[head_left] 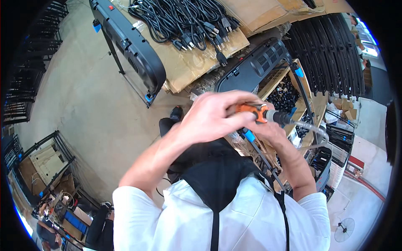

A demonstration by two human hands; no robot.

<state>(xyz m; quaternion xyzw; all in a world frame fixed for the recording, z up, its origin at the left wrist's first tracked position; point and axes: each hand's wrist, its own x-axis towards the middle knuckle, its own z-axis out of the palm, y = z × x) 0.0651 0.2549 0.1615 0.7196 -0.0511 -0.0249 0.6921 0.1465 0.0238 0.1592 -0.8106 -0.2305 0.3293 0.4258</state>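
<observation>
My left hand, blurred by motion, is closed round an orange tool with a grey and black coupling at its right end. A clear hose loops away from that coupling. Right under the tool is my right hand; its fingers are hidden behind the left hand and the tool. Just beyond both hands sits a long black plastic housing with vent slots, on black legs with blue clips. A black tube with a blue clip runs below my hands.
Bundled black power cords lie on cardboard ahead. Another black housing on legs stands to the left. A wooden crate of small black parts and stacked black frames are on the right. Other people work at lower left.
</observation>
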